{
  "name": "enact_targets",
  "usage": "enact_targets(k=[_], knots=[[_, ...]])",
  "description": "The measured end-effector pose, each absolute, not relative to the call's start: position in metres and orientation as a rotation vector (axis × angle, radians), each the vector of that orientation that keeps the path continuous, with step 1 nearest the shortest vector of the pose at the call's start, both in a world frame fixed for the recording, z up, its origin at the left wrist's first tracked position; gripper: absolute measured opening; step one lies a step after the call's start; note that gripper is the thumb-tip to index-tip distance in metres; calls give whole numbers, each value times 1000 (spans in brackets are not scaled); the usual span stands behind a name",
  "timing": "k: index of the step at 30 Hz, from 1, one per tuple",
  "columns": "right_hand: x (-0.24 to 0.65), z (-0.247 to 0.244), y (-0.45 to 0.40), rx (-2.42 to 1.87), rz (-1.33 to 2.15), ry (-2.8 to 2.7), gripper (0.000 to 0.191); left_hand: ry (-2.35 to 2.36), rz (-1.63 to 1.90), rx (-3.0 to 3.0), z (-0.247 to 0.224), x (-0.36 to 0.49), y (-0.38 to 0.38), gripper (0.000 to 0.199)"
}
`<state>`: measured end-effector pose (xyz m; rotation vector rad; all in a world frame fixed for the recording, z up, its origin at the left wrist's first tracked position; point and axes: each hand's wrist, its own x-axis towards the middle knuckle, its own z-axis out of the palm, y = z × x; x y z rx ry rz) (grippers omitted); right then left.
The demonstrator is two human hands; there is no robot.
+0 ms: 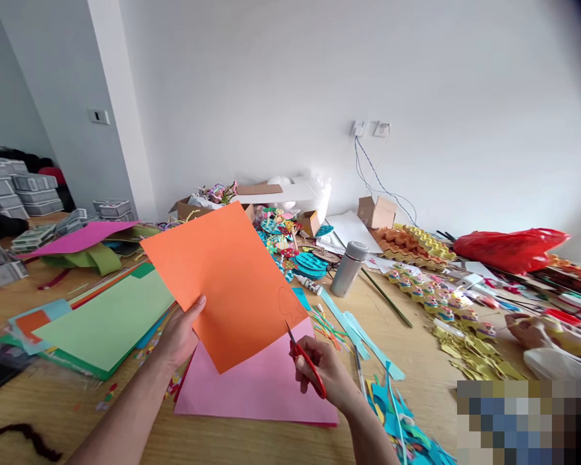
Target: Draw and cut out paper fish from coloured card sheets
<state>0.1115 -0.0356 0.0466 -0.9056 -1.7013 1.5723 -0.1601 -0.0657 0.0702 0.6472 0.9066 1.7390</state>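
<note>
The right hand [328, 369] is closed around the red handles of the scissors [297, 351], whose tips meet the lower right edge of the orange sheet [227, 284], near an outline [290, 305] drawn in its corner. The left hand [181, 332] pinches the sheet's lower left edge, thumb on top, holding it tilted above the table [150, 439]. Below it lie pink sheets [252, 394], flat in front of the person.

Left of these are green sheets [111, 316]; to the right, a pen [359, 371] and a heap of blue scraps [401, 413]. Beyond the orange sheet, a small white tube [310, 285] carries dark print too small to read, just beside a plain-looking silver flask [349, 271]. Farther right are painted egg-carton pieces [430, 297], another person's hand [525, 329] and a red bag [508, 250]. Two sockets [381, 129] sit on the wall [271, 84].
</note>
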Motion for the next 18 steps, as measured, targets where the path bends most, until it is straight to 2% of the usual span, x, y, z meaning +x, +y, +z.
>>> enact_targets(k=[12,18], knots=[[113,45,-34,-985,1574,-1679,34,934,1742,702,60,-168,-62,61],[114,41,-31,-1077,1597,-1666,32,940,1747,697,61,-168,-63,56]])
